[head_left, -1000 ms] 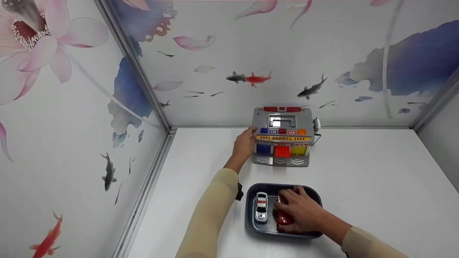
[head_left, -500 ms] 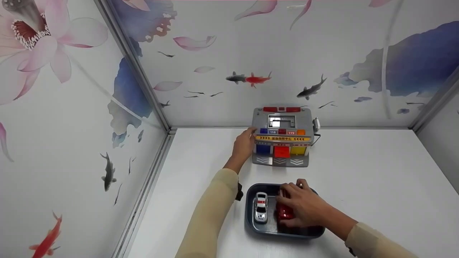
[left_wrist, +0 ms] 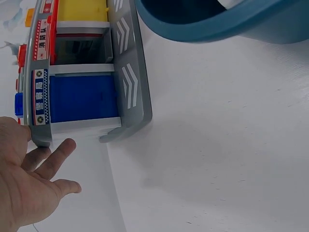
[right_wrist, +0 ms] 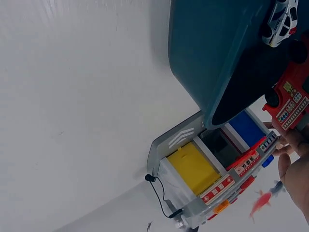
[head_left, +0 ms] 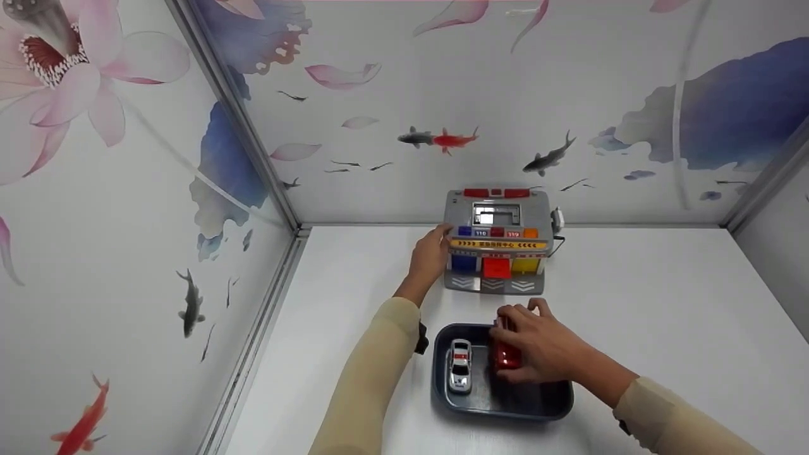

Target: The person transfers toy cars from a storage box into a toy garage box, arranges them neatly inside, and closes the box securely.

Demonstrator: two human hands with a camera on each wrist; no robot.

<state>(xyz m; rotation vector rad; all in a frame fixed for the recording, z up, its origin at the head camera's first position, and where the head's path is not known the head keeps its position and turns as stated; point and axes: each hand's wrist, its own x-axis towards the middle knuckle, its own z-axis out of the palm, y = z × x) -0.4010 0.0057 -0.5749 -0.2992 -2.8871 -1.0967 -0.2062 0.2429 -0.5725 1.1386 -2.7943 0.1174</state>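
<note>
In my right hand [head_left: 545, 344] is a red toy fire truck [head_left: 507, 354], gripped by its sides above the dark blue tray [head_left: 565, 398]. In the right wrist view the fire truck [right_wrist: 292, 96] shows stickers and black wheels. My left hand [head_left: 431, 258] rests against the left side of a grey toy rescue station [head_left: 537, 218] at the table's back. Its fingers [left_wrist: 57, 158] look mostly straight in the left wrist view. Blue and yellow doors are down on the station; the red middle door is raised over a dark bay.
A white toy police car [head_left: 461, 366] lies in the tray's left part. Behind the station rises a wall printed with fish and petals. A small handset [head_left: 557, 218] hangs on the station's right side with a black cord. The white table [head_left: 657, 303] extends right.
My right hand has lifted the red fire truck and moved it forward, toward the tray's far rim. The left hand and the station have stayed put.
</note>
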